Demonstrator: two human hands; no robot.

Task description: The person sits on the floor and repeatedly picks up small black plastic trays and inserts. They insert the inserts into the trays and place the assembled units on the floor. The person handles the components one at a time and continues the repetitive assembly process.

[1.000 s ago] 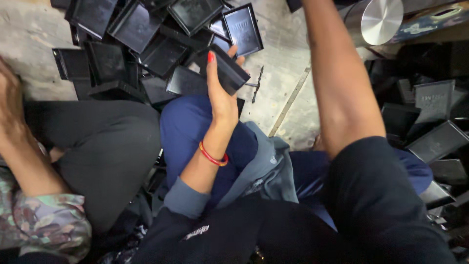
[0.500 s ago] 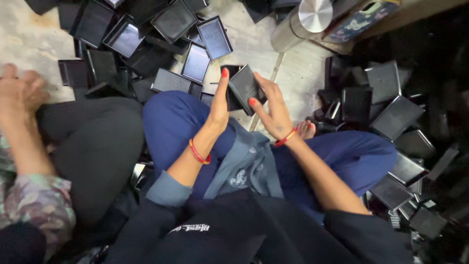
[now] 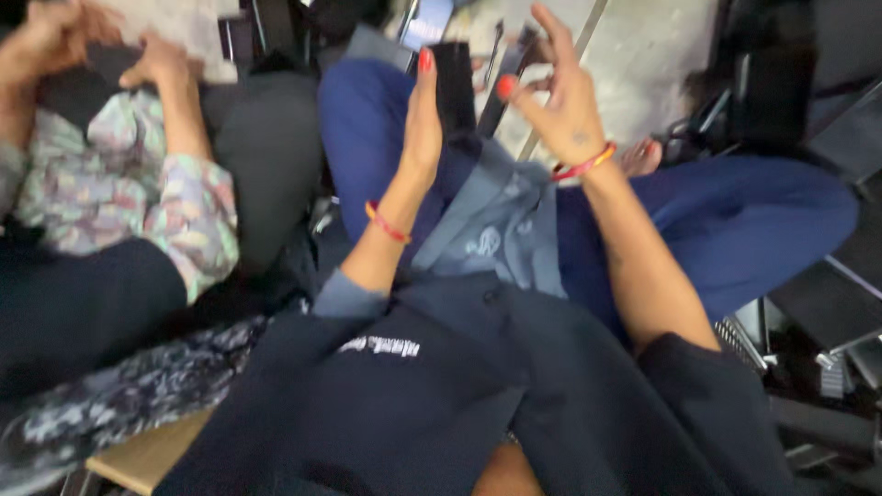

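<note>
Two hands up now, upper centre of frame: my left hand (image 3: 423, 129) grips black flat case (image 3: 453, 87) upright; my right hand (image 3: 560, 101) has let go, fingers spread wide beside it.

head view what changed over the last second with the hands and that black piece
The right hand came in from its far reach to the black flat piece and now hovers open-fingered beside it. The left hand kept the piece pressed against its palm, now more upright. The camera dipped, so the heap of black trays left view. The neighbour's hands stayed at work on the left.
</note>
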